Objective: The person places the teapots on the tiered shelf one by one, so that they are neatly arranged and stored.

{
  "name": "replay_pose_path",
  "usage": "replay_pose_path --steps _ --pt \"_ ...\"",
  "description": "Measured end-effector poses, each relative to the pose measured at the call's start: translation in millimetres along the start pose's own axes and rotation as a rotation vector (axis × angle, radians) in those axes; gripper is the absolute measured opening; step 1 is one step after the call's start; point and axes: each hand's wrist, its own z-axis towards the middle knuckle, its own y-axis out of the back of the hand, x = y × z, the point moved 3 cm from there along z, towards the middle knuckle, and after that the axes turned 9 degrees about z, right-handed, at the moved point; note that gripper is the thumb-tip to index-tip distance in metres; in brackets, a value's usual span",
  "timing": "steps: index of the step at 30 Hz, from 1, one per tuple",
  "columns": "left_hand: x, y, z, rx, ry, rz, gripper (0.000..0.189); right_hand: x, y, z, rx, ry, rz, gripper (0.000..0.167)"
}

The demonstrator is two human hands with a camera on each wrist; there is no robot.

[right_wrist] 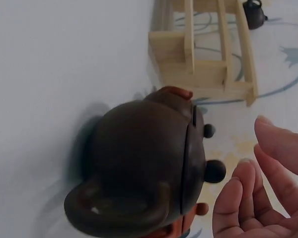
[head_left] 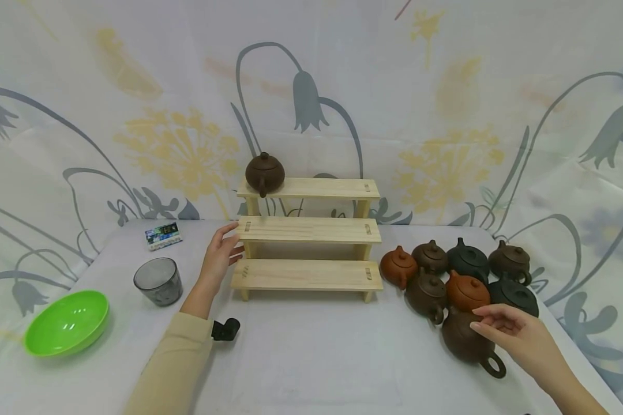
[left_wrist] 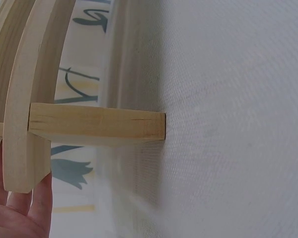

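Note:
My left hand (head_left: 219, 256) is at the left end of a three-step wooden stand (head_left: 311, 229), fingers against its end. In the left wrist view those fingers (left_wrist: 39, 203) reach behind the end of a board (left_wrist: 21, 99). My right hand (head_left: 521, 334) hovers beside the lid of a large dark brown teapot (head_left: 464, 337), holding nothing. The right wrist view has the thumb and loosely bent fingers apart from the lid's round knob (right_wrist: 215, 171). A smaller brown teapot (head_left: 265, 173) sits on the top step, at its left.
Several brown, orange-red and black teapots (head_left: 467, 293) crowd together right of the stand. At the left are a green bowl (head_left: 66, 324), a grey see-through cup (head_left: 159, 282) and a small colourful packet (head_left: 163, 236). A patterned cloth (head_left: 311, 34) hangs behind.

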Motion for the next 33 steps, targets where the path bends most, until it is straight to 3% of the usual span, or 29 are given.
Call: replay_pose_path --steps 13,20,24,27,33 --pt "1.9 -0.2 0.1 0.003 0.007 -0.006 0.045 -37.7 15.6 -9.5 0.239 -0.199 -0.037 0.033" --pt "2.2 -0.2 -0.1 0.003 0.003 -0.016 0.045 -55.0 20.1 -9.4 0.422 -0.121 0.033 0.025" --pt "1.7 0.1 -0.2 0.0 -0.001 -0.017 0.045 -62.9 19.8 -8.2 0.513 -0.166 0.05 0.027" --pt "1.2 0.0 -0.3 -0.002 -0.002 -0.016 0.045 -66.0 19.5 -8.6 0.54 -0.196 0.057 0.031" --pt "1.5 -0.2 0.5 -0.002 0.001 -0.014 0.045 -66.6 17.0 -10.1 0.54 -0.095 0.063 0.024"
